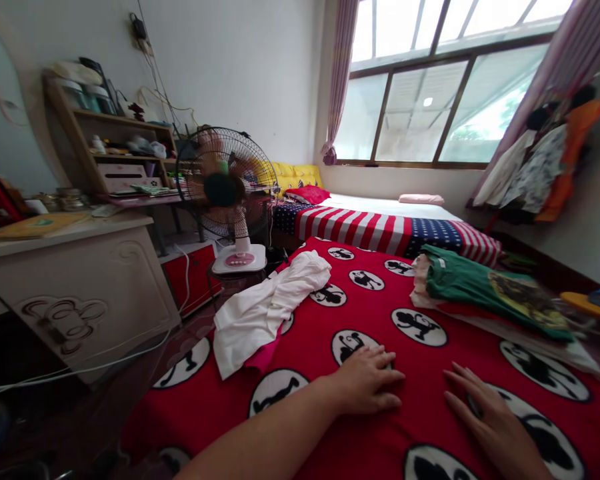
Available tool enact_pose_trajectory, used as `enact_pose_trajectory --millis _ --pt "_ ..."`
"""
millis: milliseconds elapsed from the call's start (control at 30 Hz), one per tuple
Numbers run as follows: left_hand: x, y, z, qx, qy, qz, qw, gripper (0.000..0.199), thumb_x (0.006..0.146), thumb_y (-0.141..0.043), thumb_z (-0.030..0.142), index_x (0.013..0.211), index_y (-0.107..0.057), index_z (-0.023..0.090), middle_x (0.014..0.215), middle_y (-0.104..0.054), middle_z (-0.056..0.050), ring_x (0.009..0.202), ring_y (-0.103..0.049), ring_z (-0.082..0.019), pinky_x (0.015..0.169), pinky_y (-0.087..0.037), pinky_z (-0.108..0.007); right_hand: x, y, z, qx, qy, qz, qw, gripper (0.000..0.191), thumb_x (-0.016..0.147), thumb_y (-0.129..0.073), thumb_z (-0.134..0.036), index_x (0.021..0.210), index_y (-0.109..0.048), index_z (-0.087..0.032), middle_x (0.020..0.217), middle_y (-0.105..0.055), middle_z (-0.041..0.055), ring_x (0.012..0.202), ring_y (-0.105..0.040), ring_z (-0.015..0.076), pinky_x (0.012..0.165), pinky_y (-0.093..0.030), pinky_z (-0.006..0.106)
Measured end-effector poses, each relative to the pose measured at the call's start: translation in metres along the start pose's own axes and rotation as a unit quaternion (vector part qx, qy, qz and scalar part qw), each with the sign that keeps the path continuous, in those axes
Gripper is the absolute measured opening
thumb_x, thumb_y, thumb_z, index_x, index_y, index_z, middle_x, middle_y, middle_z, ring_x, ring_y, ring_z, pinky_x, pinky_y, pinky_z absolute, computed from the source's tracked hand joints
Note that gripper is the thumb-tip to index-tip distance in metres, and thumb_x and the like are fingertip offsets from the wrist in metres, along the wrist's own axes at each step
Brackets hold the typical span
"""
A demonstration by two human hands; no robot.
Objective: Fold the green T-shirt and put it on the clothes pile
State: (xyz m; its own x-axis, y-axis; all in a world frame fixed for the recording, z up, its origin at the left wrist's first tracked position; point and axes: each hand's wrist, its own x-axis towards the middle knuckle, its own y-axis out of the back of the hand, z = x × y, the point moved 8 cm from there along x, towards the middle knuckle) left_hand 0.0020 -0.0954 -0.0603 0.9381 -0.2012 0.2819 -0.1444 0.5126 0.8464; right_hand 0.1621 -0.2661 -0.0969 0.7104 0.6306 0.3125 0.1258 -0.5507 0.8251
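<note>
My left hand (367,381) lies palm down on a red blanket (325,340) with black figures in white ovals. Its fingers are spread and it holds nothing. To its right, my right hand (490,410) rests over the same blanket, fingers apart, with nothing in it. A crumpled white cloth (270,307) lies beyond my left forearm, with a bit of pink fabric (264,355) showing under its near edge. On the far right part of the blanket, a folded green shirt (490,290) with a printed picture sits on top of other clothes.
A standing fan (225,187) is on a stool at the left, beside a pale cabinet (95,287) and a wooden shelf (125,123). Behind the blanket is a bed with a striped, starred cover (360,227). Clothes (535,167) hang at the right. A white cable (105,363) runs at lower left.
</note>
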Motion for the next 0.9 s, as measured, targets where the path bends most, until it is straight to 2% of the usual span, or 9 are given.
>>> enact_pose_trajectory --millis 133,200,300,400,533,600,667,800,900 --pt "-0.001 0.008 -0.001 -0.022 -0.013 0.032 0.999 0.048 0.085 -0.061 0.042 0.128 -0.058 0.022 0.142 -0.049 -0.012 0.133 -0.042 -0.028 0.110 -0.031 -0.043 -0.003 0.006 -0.005 0.030 -0.010 0.019 0.999 0.056 0.075 -0.051 -0.061 0.112 -0.069 -0.023 0.136 -0.054 0.0085 0.129 -0.046 0.0329 0.107 -0.036 0.055" --pt "0.001 0.025 -0.004 -0.032 -0.013 0.056 0.998 0.045 0.082 -0.064 0.034 0.125 -0.060 0.020 0.134 -0.056 -0.012 0.125 -0.052 -0.023 0.105 -0.039 -0.034 -0.003 0.007 -0.007 0.043 -0.013 0.025 0.999 0.056 0.074 -0.052 -0.061 0.110 -0.069 -0.023 0.135 -0.055 0.0093 0.128 -0.047 0.0332 0.107 -0.036 0.055" --pt "0.003 0.076 -0.021 -0.008 0.039 0.122 0.992 0.041 0.082 -0.064 0.028 0.122 -0.062 0.021 0.125 -0.064 -0.007 0.117 -0.057 -0.018 0.103 -0.041 -0.027 -0.002 0.006 -0.008 0.051 -0.019 0.025 0.998 0.055 0.074 -0.052 -0.060 0.109 -0.070 -0.022 0.134 -0.055 0.0096 0.128 -0.047 0.0334 0.108 -0.035 0.055" --pt "-0.014 0.146 -0.067 0.121 0.215 0.199 0.948 0.038 0.084 -0.061 0.030 0.122 -0.061 0.030 0.126 -0.063 0.002 0.118 -0.055 -0.014 0.104 -0.038 -0.022 -0.002 0.005 -0.007 0.053 -0.022 0.022 0.998 0.054 0.075 -0.051 -0.059 0.109 -0.070 -0.022 0.134 -0.055 0.0090 0.128 -0.046 0.0330 0.108 -0.035 0.054" --pt "-0.069 0.215 -0.136 0.187 0.400 0.241 0.864 0.054 0.082 -0.060 0.032 0.133 -0.050 0.015 0.136 -0.053 -0.017 0.127 -0.046 -0.031 0.105 -0.034 -0.044 -0.002 0.005 -0.005 0.049 -0.024 0.024 0.998 0.051 0.076 -0.051 -0.057 0.109 -0.070 -0.023 0.134 -0.056 0.0082 0.128 -0.046 0.0322 0.109 -0.034 0.054" --pt "-0.101 0.227 -0.166 0.191 0.479 0.219 0.828 0.069 0.071 -0.071 0.045 0.126 -0.054 0.007 0.125 -0.058 -0.026 0.116 -0.053 -0.041 0.093 -0.041 -0.050 -0.002 0.004 -0.005 0.048 -0.024 0.026 0.998 0.050 0.077 -0.051 -0.056 0.109 -0.070 -0.023 0.134 -0.056 0.0077 0.128 -0.046 0.0318 0.109 -0.035 0.053" --pt "-0.124 0.228 -0.184 0.187 0.517 0.188 0.814 0.065 0.064 -0.074 0.052 0.111 -0.065 0.009 0.113 -0.066 -0.024 0.105 -0.060 -0.040 0.083 -0.046 -0.043 -0.001 0.004 -0.005 0.049 -0.023 0.027 0.998 0.049 0.077 -0.051 -0.056 0.109 -0.070 -0.023 0.134 -0.056 0.0075 0.127 -0.047 0.0316 0.108 -0.036 0.053" --pt "-0.136 0.228 -0.191 0.197 0.526 0.172 0.809 0.027 0.076 -0.063 0.043 0.089 -0.073 0.022 0.102 -0.073 -0.010 0.098 -0.065 -0.028 0.076 -0.045 -0.030 -0.001 0.004 -0.005 0.050 -0.021 0.032 0.998 0.049 0.077 -0.051 -0.056 0.107 -0.071 -0.024 0.132 -0.057 0.0079 0.126 -0.048 0.0322 0.107 -0.037 0.054" --pt "-0.133 0.230 -0.187 0.214 0.524 0.181 0.804 0.028 0.080 -0.058 0.041 0.099 -0.071 0.024 0.106 -0.072 -0.008 0.103 -0.063 -0.027 0.078 -0.045 -0.030 -0.001 0.006 -0.006 0.049 -0.015 0.039 0.998 0.048 0.076 -0.051 -0.056 0.106 -0.071 -0.024 0.131 -0.058 0.0081 0.125 -0.049 0.0328 0.106 -0.038 0.054"
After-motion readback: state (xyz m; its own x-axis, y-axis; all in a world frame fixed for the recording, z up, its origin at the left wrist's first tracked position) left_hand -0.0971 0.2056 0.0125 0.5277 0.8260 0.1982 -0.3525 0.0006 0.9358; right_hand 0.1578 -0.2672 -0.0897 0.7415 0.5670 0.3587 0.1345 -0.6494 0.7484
